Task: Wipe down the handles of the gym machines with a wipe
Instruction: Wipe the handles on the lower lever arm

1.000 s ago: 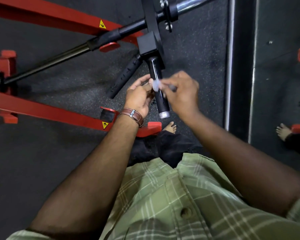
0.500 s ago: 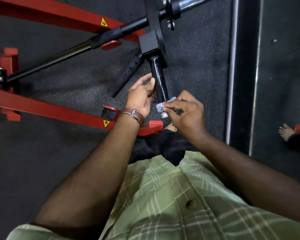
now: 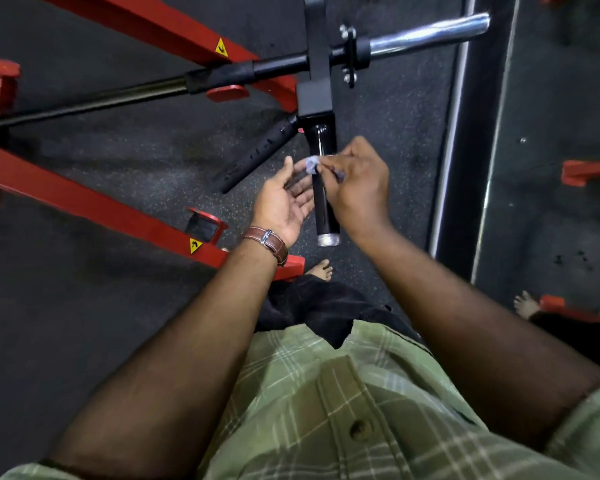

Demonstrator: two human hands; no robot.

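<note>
My right hand (image 3: 355,183) is pinching a small crumpled wipe (image 3: 311,164) between thumb and fingertips, pressed against the upper part of the glossy black handle (image 3: 323,199), the one with the silver end cap. My left hand (image 3: 284,199) is spread, palm turned up, fingers relaxed, just left of that handle and holding nothing; its fingertips sit near the wipe, contact unclear. Brown leather watch strap (image 3: 267,242) on the left wrist. A second, textured black grip (image 3: 257,157) angles off to the left of the handle. Chrome bar (image 3: 430,32) runs to upper right, red machine frame (image 3: 101,206) crosses the dark rubber floor (image 3: 84,306) on the left.
</note>
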